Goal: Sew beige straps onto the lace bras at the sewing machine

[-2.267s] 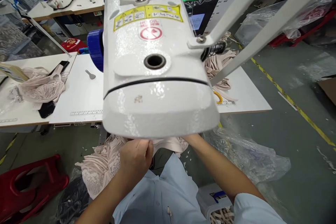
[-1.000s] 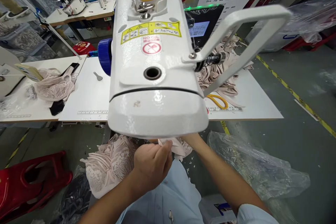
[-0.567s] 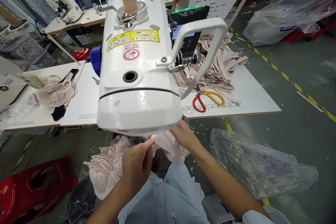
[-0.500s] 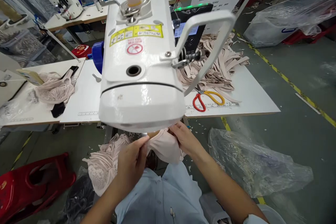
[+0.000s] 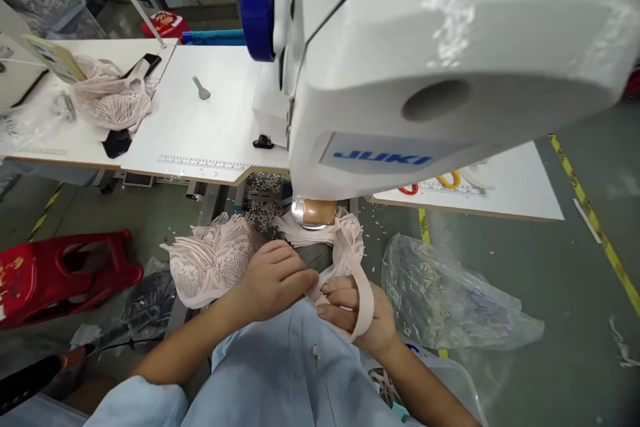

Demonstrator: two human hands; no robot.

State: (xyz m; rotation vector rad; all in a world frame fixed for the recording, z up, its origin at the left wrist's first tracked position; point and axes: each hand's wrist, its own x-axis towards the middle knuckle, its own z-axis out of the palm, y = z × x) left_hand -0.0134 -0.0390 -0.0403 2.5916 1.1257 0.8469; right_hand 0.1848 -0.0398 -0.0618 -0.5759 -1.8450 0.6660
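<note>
A pale pink bra [image 5: 345,250] hangs between my hands under the head of a white sewing machine [image 5: 395,113]. My left hand [image 5: 280,280] is closed, pinching the bra's edge near my right fingertips. With bent fingers, my right hand [image 5: 367,313] grips the same piece. A wide strap [image 5: 367,297] loops over the back of those fingers. Just beyond the hands, part of the bra lies beneath the machine's metal and brown front piece [image 5: 315,212]. To the left of my left hand rests a stack of pink lace bras [image 5: 215,257].
Red- and yellow-handled scissors [image 5: 449,179] lie partly behind the machine head. A grey flat tool [image 5: 201,88] is on the white table [image 5: 220,120]. Another bra [image 5: 117,100] lies at the left. A red stool [image 5: 65,273] and plastic bag [image 5: 450,300] are on the floor.
My view has moved closer to and lower on the machine. Both hands have drawn back from the machine head toward my body, and a strap now loops over my right hand.
</note>
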